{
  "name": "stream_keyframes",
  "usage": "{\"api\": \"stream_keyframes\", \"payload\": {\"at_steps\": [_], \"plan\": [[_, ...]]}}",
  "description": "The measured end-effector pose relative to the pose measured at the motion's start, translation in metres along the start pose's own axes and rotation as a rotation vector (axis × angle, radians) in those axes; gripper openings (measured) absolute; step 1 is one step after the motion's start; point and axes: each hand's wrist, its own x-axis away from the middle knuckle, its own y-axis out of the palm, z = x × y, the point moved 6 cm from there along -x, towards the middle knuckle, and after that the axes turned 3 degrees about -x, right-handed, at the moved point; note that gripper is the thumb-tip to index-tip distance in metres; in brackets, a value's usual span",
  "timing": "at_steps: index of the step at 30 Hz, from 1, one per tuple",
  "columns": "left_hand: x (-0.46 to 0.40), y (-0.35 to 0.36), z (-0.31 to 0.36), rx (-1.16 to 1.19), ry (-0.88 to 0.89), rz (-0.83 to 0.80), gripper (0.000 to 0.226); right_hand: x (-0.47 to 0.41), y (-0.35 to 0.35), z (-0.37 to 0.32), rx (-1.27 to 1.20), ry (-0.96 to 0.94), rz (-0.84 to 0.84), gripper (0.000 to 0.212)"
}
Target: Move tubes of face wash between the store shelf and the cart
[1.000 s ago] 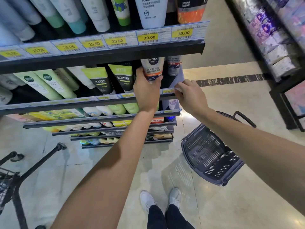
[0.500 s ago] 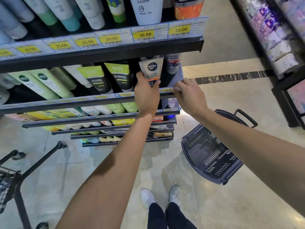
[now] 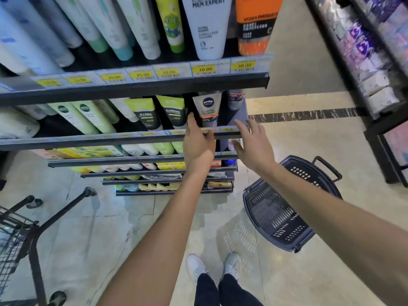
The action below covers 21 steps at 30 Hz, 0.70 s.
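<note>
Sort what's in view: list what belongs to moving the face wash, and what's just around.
Belongs to the job:
Nivea Men tube
its shelf
left hand
right hand
wire cart

Just around:
blue basket
orange tube
price tags

Bare forearms (image 3: 154, 235), dark trousers (image 3: 220, 292), white sneakers (image 3: 195, 267)
</note>
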Motion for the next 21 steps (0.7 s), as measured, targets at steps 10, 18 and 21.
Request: {"api": "stream_keyframes", "payload": {"at_steps": [10, 18, 21], "plan": [[0.115, -0.133, -0.099, -0.362, 0.053, 0.068, 0.045, 0.108, 0.016, -0.132, 0.056, -0.253, -0.272, 0.045], [0.208, -0.273, -0.238, -0.378, -0.26, 0.252, 0.052, 0.153, 0.061, -0.322, 0.025, -0.573, -0.472, 0.051], [0.246, -0.324, -0.29, -0.364, -0.38, 0.316, 0.047, 0.176, 0.096, -0.39, 0.011, -0.673, -0.514, 0.049]]}}
